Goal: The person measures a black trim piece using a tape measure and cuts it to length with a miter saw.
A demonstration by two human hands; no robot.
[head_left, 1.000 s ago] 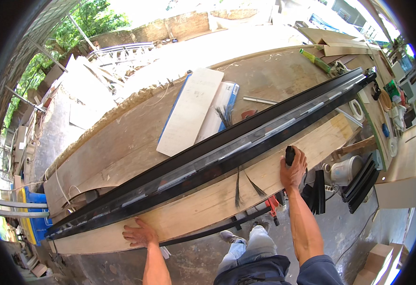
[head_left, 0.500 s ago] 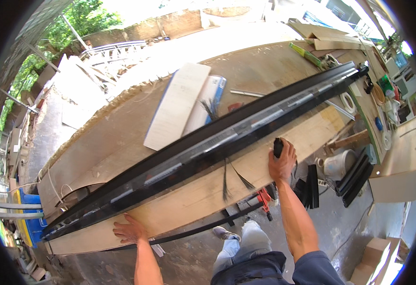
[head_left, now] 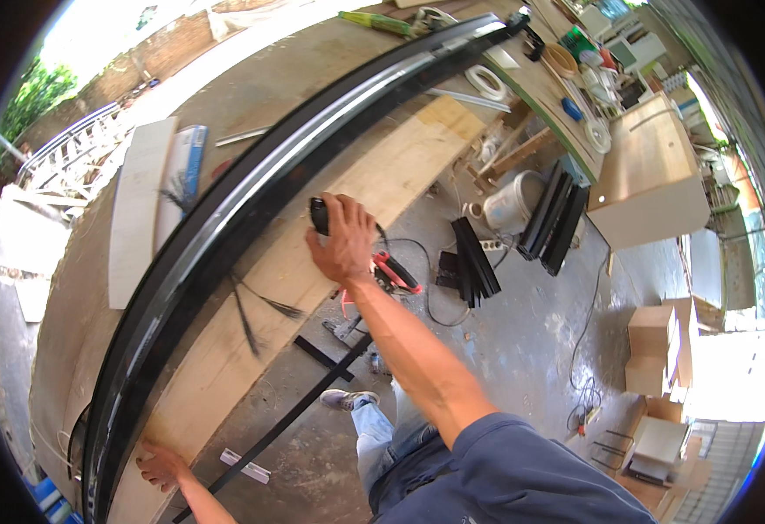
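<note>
A long pale wooden board [head_left: 400, 166] lies alongside a long black strip [head_left: 256, 170] with a shiny silver band. My right hand [head_left: 348, 237] is closed around a small black tool [head_left: 319, 216] on the board; its kind is hidden by my fingers. A dark cord runs near my wrist. Toward the board's near left end, my left hand [head_left: 162, 467] rests on the wood with its fingers apart. Dark bristle-like strands [head_left: 247, 319] lie across the board between my hands.
Below the board's edge are a red-and-black tool [head_left: 397, 272], black strips [head_left: 474, 262] and a white bucket [head_left: 513, 201]. White panels [head_left: 142, 210] lie beyond the black strip. Cardboard boxes [head_left: 653, 345] stand at the right, and a cable [head_left: 579, 341] crosses the floor.
The view has turned to the right, so the board, strip and both hands appear farther left. My right hand still grips the black tool, and my left hand stays on the board.
</note>
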